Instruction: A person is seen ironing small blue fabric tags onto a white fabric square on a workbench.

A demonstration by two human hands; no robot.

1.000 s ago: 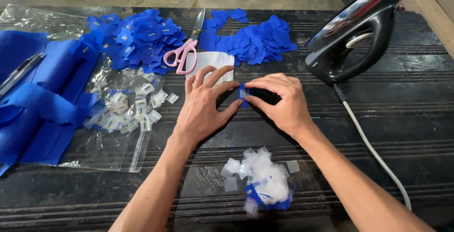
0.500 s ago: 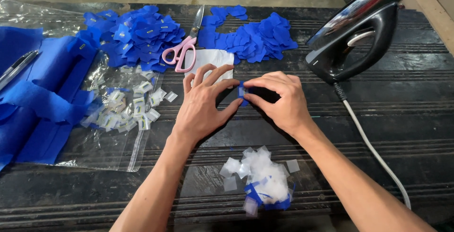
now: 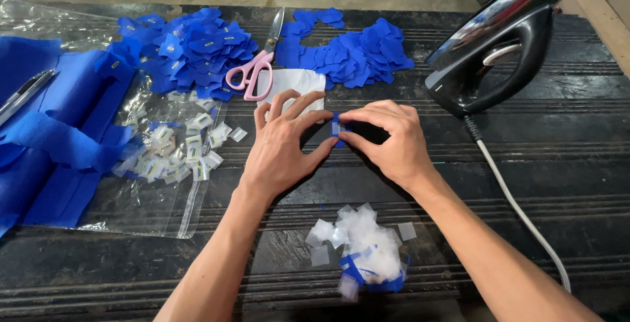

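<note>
The dark table (image 3: pixel 564 164) held blue fabric (image 3: pixel 46 138) at nine o'clock; an iron (image 3: pixel 499 46) stood at two o'clock; blue patches (image 3: pixel 190 46) and pink scissors (image 3: pixel 252 66) lay at twelve; scraps (image 3: pixel 364 250) sat at six. At centre the left hand (image 3: pixel 282 148) and right hand (image 3: pixel 387 141) met, fingertips pinching one small blue patch (image 3: pixel 338 129) between them.

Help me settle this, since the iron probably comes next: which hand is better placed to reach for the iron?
Probably the right hand. The iron stands upright on that side, just beyond it, with nothing between. The left hand would have to cross over the small blue piece both hands pinch.
</note>
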